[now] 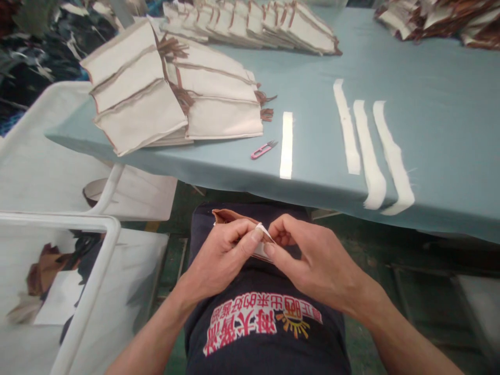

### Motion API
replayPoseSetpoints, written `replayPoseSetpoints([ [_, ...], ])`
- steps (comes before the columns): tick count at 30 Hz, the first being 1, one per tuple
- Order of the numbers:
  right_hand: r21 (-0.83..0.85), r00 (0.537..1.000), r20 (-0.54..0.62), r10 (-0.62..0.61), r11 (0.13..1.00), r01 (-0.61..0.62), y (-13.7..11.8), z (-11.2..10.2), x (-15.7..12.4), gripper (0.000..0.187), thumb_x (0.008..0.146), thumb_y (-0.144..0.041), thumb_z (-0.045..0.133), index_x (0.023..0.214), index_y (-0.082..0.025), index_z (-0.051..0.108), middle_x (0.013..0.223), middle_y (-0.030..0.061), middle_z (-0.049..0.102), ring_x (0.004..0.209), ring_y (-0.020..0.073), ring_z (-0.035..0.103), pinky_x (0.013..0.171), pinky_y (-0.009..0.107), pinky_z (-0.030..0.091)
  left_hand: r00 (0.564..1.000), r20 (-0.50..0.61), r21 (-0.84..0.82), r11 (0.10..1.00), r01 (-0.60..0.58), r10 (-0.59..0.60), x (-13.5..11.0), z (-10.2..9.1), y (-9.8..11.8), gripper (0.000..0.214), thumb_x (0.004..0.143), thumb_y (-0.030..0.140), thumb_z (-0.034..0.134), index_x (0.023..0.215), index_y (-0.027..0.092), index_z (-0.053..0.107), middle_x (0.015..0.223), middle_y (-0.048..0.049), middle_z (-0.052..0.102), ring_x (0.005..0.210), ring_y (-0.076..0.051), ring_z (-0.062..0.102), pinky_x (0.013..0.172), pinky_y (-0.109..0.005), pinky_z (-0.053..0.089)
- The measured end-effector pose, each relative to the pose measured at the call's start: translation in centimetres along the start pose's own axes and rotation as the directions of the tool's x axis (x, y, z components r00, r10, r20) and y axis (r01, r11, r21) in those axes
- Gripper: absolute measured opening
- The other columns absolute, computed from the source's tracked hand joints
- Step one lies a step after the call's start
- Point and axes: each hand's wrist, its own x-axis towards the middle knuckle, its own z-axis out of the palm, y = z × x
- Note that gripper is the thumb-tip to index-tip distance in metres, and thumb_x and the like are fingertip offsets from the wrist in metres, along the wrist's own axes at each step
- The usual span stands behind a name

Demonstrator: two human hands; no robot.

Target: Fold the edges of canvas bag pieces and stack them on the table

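Observation:
Over my lap, my left hand [234, 247] pinches a small brown-and-white fabric piece [230, 214] between thumb and fingers. A narrow white edge of it sticks up between my hands. My right hand [302, 250] is closed on the right end of the same piece, thumb against curled fingers. Most of the piece is hidden by my hands. On the table in front lie pink thread snips [262, 150], blades pointing right, beside a short white strip [286, 146]. Farther right are three longer white fabric strips [369, 156], some with frayed ends.
Stacked cream fabric panels with brown ties [140, 88] lie on the blue-green table [312, 83] at left. More panels [250, 23] line its back, and a brown-and-cream pile [441, 18] sits back right. White plastic bins [113, 229] with scraps stand at my left.

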Motion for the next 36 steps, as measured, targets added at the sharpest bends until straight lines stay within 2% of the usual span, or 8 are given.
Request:
replayPoseSetpoints([
  [10,0.031,0.994,-0.091,0.057,0.998,-0.054,1.0,2.2,-0.2,0.017,0.097,-0.035,0.055,0.088,-0.022,0.059,0.080,0.0018,0.068,0.071,0.0179,0.061,0.065,0.030,0.038,0.994,-0.110,0.103,0.995,0.014,-0.003,-0.1,0.3,0.0,0.028,0.098,0.029,0.055,0.076,0.015,0.065,0.075,-0.0006,0.065,0.071,-0.014,0.055,0.067,-0.025,0.041],
  [14,0.250,0.995,-0.068,0.072,0.967,-0.053,1.5,3.4,0.4,0.025,0.096,-0.037,0.054,0.077,-0.022,0.051,0.066,-0.0024,0.055,0.059,0.0136,0.047,0.057,0.028,0.032,0.983,-0.170,-0.031,0.997,0.070,-0.075,0.0,0.5,-0.7,0.029,0.097,0.031,0.055,0.074,0.015,0.065,0.069,0.0013,0.059,0.065,-0.012,0.050,0.062,-0.024,0.038],
  [17,0.522,0.997,0.021,0.069,0.850,-0.070,1.8,4.1,1.0,0.031,0.093,-0.043,0.055,0.072,-0.022,0.045,0.063,-0.0050,0.044,0.056,0.0114,0.038,0.052,0.025,0.030,0.967,-0.189,-0.244,0.962,0.121,-0.169,0.2,1.5,-1.8,0.035,0.097,0.039,0.055,0.070,0.017,0.059,0.062,0.0034,0.050,0.056,-0.010,0.040,0.054,-0.024,0.033],
  [19,0.664,0.997,0.050,0.050,0.744,-0.071,2.0,4.4,1.2,0.034,0.090,-0.045,0.058,0.070,-0.022,0.043,0.062,-0.0058,0.041,0.056,0.0105,0.034,0.051,0.024,0.029,0.950,-0.192,-0.451,0.881,0.139,-0.248,0.4,2.5,-2.4,0.037,0.094,0.044,0.056,0.068,0.018,0.052,0.058,0.0051,0.044,0.051,-0.009,0.034,0.049,-0.023,0.029],
  [22,0.785,0.997,0.064,0.034,0.615,-0.071,2.1,4.6,1.2,0.035,0.086,-0.044,0.063,0.070,-0.022,0.043,0.061,-0.0069,0.040,0.054,0.0091,0.029,0.049,0.023,0.026,0.915,-0.206,-0.638,0.756,0.143,-0.348,0.7,3.6,-2.6,0.040,0.087,0.048,0.059,0.065,0.021,0.041,0.056,0.0064,0.038,0.049,-0.009,0.029,0.046,-0.022,0.027],
  [24,0.811,0.996,0.081,0.028,0.580,-0.082,2.1,4.7,1.0,0.034,0.086,-0.042,0.064,0.069,-0.022,0.044,0.060,-0.0072,0.039,0.053,0.0088,0.028,0.049,0.022,0.025,0.902,-0.226,-0.655,0.743,0.139,-0.368,0.7,3.9,-2.5,0.044,0.086,0.051,0.060,0.063,0.021,0.037,0.055,0.0068,0.035,0.048,-0.008,0.028,0.045,-0.021,0.027],
  [31,0.796,0.993,0.109,0.054,0.593,-0.120,1.8,4.5,0.8,0.031,0.086,-0.041,0.061,0.068,-0.022,0.045,0.058,-0.0076,0.039,0.052,0.0092,0.030,0.048,0.023,0.026,0.932,-0.265,-0.504,0.859,0.085,-0.248,0.2,3.6,-3.5,0.047,0.097,0.054,0.054,0.066,0.020,0.041,0.058,0.0073,0.034,0.050,-0.008,0.026,0.046,-0.021,0.026],
  [36,0.656,0.996,0.076,0.049,0.750,-0.087,2.2,3.9,1.0,0.026,0.086,-0.037,0.058,0.069,-0.022,0.045,0.062,-0.0061,0.042,0.056,0.0101,0.034,0.051,0.024,0.029,0.962,-0.229,-0.272,0.958,0.086,-0.151,0.2,2.5,-2.8,0.048,0.102,0.050,0.045,0.066,0.019,0.044,0.061,0.0051,0.038,0.053,-0.009,0.031,0.050,-0.023,0.028],
])
